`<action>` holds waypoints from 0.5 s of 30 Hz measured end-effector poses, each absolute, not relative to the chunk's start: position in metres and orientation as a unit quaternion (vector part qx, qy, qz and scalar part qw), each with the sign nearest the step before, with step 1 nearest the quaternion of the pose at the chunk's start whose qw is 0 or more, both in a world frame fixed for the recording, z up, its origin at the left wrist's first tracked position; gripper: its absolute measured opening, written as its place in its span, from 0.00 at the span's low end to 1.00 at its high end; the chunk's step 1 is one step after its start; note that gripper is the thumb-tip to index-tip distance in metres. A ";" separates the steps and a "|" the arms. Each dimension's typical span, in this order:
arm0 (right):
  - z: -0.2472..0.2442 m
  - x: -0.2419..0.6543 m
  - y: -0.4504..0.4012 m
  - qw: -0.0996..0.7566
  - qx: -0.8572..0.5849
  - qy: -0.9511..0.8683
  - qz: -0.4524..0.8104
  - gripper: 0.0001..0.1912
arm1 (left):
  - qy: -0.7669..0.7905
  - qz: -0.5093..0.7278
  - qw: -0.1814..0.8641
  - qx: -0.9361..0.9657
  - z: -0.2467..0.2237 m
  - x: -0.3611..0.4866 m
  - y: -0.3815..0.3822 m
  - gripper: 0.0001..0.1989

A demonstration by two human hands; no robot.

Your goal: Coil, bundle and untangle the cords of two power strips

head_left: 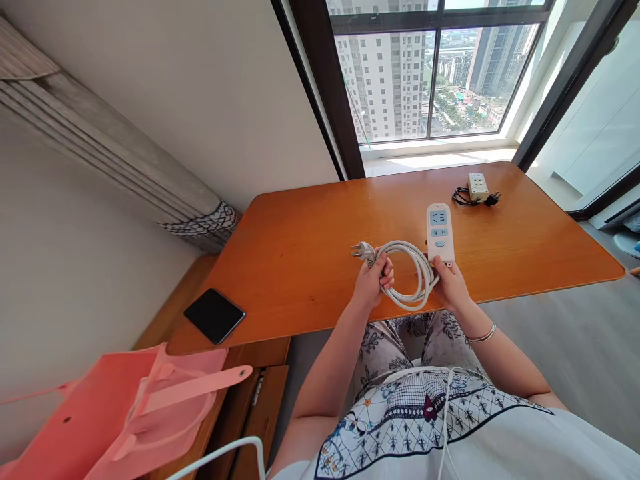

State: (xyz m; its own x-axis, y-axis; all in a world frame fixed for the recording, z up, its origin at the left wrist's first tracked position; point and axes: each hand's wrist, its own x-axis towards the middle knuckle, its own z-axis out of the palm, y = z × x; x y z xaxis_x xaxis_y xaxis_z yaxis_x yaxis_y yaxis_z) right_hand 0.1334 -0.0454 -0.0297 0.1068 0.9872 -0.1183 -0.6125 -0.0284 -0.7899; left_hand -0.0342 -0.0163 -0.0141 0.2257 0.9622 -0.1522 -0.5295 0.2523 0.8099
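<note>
Left grip (pixel 376 275): closed on the coiled white cord (pixel 417 257) beside the plug (pixel 363 251), whose prongs point left. Right grip (pixel 449 283): closed on the near end of the white power strip (pixel 439 230). The strip extends forward from the right grip, long axis toward the window (pixel 435 87), socket face up; the right hand is the nearer. The coil spans the gap between both hands. Contact between strip and desk (pixel 300 247) cannot be determined. Beyond the strip, to the right: a small socket block (pixel 478 185) with black cord (pixel 465 198). Far left: a black tablet-like device (pixel 214 315). No brand or lettering is legible; strip markings are too small.
</note>
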 end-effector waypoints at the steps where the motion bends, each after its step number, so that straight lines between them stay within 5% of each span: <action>1: -0.030 0.134 -0.044 0.655 -0.360 -0.239 0.619 0.17 | 0.334 0.524 0.718 0.314 -0.013 -0.034 -0.017 0.28; 10: -0.033 0.142 -0.043 0.553 -0.312 -0.218 0.741 0.10 | 0.345 0.551 0.682 0.335 -0.018 -0.030 -0.016 0.26; 15: -0.033 0.142 -0.050 0.523 -0.331 -0.333 0.711 0.20 | 0.393 0.586 0.608 0.365 -0.027 -0.023 -0.014 0.23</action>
State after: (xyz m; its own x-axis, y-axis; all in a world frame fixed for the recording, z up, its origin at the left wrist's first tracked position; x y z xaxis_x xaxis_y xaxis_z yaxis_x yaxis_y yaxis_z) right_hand 0.1416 -0.0501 -0.0331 -0.2343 0.9645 -0.1218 -0.5240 -0.2308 -0.8199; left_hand -0.0231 -0.0144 -0.0267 0.0055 0.9987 -0.0498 -0.4256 0.0474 0.9037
